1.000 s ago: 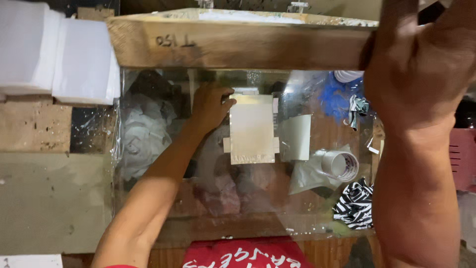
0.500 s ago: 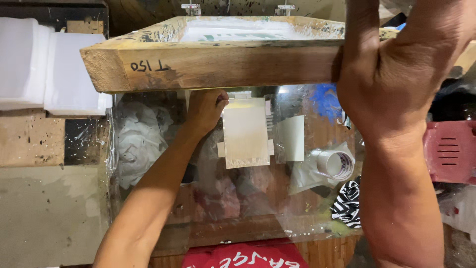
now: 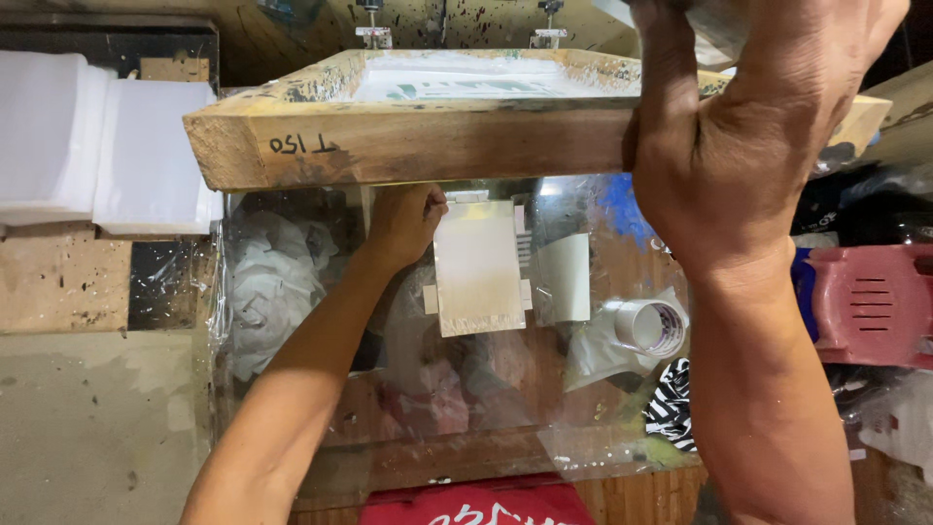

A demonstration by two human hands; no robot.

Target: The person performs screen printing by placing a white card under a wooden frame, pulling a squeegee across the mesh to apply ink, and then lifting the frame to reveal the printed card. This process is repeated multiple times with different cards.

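The wooden frame (image 3: 428, 131) hung tilted above the glass table (image 3: 408, 428), its long near edge running left to right and its far side clamped at two hinges. The right hand (image 3: 748, 146) was clenched around the frame's near-right edge, fingers over the top, palm on the front. Under the frame, the left hand (image 3: 403, 226) lay on the glass with fingers on the left edge of a pale card (image 3: 478, 267), whose long axis ran near to far.
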